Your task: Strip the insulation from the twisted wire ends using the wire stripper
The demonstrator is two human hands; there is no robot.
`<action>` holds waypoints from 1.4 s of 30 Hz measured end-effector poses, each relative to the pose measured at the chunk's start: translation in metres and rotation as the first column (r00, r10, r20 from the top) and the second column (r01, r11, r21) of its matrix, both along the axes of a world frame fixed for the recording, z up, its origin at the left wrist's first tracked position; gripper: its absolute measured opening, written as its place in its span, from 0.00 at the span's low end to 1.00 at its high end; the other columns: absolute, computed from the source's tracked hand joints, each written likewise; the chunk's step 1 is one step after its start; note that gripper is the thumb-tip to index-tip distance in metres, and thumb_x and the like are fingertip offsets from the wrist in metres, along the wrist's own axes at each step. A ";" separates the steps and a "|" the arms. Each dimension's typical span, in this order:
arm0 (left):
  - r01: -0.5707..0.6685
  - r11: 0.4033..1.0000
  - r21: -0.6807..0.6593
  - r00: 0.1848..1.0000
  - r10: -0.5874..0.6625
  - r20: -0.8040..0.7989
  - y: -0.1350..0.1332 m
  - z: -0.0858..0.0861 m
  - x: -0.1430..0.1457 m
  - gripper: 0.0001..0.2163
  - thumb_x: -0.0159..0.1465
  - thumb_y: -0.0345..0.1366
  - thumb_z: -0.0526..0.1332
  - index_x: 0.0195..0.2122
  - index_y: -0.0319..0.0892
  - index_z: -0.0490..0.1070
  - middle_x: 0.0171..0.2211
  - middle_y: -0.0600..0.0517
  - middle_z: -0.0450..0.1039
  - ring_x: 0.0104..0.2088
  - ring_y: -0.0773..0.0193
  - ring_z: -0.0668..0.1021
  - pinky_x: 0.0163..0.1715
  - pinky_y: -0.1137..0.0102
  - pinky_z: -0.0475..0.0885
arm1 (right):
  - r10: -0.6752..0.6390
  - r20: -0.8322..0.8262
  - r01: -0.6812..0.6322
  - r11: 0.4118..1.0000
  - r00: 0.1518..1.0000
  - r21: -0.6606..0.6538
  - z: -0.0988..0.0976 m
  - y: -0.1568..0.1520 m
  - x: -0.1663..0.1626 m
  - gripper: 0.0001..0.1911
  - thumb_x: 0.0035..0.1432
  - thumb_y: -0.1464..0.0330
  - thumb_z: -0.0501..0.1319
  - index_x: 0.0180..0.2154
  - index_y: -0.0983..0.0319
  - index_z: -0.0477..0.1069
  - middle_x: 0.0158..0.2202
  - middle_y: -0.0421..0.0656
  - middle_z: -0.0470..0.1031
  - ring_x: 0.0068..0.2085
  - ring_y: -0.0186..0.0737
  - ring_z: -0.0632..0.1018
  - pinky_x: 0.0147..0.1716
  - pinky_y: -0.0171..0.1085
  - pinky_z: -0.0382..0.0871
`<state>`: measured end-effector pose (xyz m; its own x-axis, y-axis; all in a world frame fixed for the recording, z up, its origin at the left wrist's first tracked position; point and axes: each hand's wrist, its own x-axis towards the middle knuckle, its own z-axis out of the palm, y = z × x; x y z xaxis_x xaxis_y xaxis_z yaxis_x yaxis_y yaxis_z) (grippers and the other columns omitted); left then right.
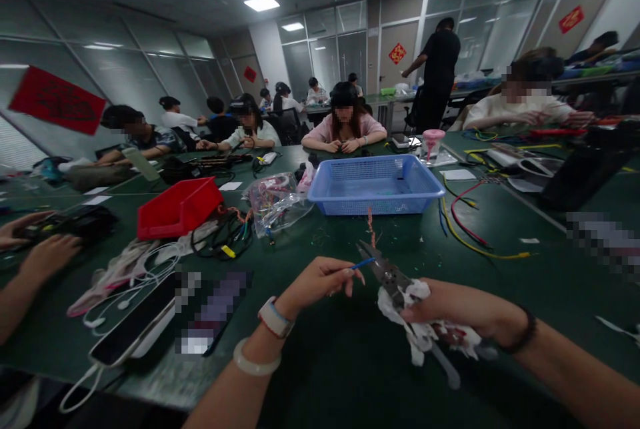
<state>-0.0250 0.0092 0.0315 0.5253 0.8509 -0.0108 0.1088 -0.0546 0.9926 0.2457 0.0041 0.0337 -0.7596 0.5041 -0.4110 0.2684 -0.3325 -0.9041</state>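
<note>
Between thumb and fingers, my left hand [320, 279] pinches a short blue wire [361, 263]. Its far end reaches the jaws of the metal wire strippers [390, 275]. My right hand [445, 309] is wrapped round the handles of that tool, with crumpled white tissue [417, 335] bunched between palm and handles. Whether the jaws press on the wire or stand a little apart, I cannot tell. Just beyond the tool tip lies a strand of bare copper wire [371, 229] on the green table [310, 362]. Small scraps are scattered around it.
A blue plastic basket [375, 205] stands ahead, with a clear bag of wires [275, 202] and a red bin [177, 209] to its left. Yellow and red cables [470, 229] lie right. Phones [137, 322] and white earphones are near left. Co-workers sit around; another person's hands [47, 259] work at far left.
</note>
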 end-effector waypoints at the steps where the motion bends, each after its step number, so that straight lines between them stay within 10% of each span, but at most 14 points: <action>1: 0.000 1.000 0.003 1.000 0.000 0.006 0.001 -0.001 0.001 0.18 0.62 0.47 0.60 0.38 0.34 0.77 0.21 0.52 0.71 0.17 0.75 0.61 0.16 0.79 0.54 | -0.026 -0.029 0.023 0.997 0.999 -0.079 -0.006 -0.002 0.000 0.17 0.49 0.61 0.67 0.36 0.66 0.69 0.25 0.37 0.70 0.19 0.24 0.65 0.14 0.24 0.56; 7: -0.016 1.000 -0.011 0.998 0.016 0.060 0.001 -0.009 0.007 0.20 0.62 0.50 0.58 0.36 0.35 0.75 0.18 0.55 0.66 0.15 0.76 0.59 0.15 0.79 0.51 | -0.033 -0.186 -0.034 0.939 0.982 -0.343 -0.028 -0.009 -0.001 0.16 0.47 0.61 0.67 0.29 0.69 0.71 0.14 0.34 0.66 0.09 0.22 0.57 0.06 0.24 0.50; 19: 0.017 0.998 -0.064 0.994 -0.010 0.113 -0.001 -0.020 0.017 0.18 0.63 0.48 0.58 0.34 0.36 0.74 0.18 0.56 0.67 0.15 0.76 0.59 0.15 0.79 0.51 | -0.078 -0.309 -0.075 0.888 0.948 -0.453 -0.032 -0.019 -0.006 0.20 0.50 0.61 0.66 0.39 0.71 0.71 0.28 0.50 0.78 0.25 0.39 0.79 0.20 0.31 0.73; 31: 0.043 0.998 -0.046 0.998 -0.041 0.039 0.003 -0.022 0.015 0.18 0.64 0.48 0.57 0.39 0.36 0.75 0.21 0.55 0.67 0.17 0.75 0.62 0.17 0.79 0.54 | -0.124 -0.339 -0.063 0.869 0.933 -0.492 -0.047 -0.019 -0.002 0.21 0.51 0.57 0.64 0.34 0.72 0.73 0.17 0.43 0.73 0.12 0.29 0.67 0.15 0.32 0.71; 42: 0.081 0.997 0.016 0.997 -0.080 -0.012 -0.005 -0.018 0.021 0.19 0.65 0.48 0.55 0.40 0.36 0.75 0.22 0.54 0.68 0.19 0.74 0.62 0.19 0.77 0.57 | -0.120 -0.344 -0.042 0.902 0.931 -0.429 -0.038 -0.015 0.000 0.23 0.53 0.65 0.63 0.48 0.71 0.67 0.36 0.54 0.78 0.36 0.48 0.81 0.30 0.40 0.77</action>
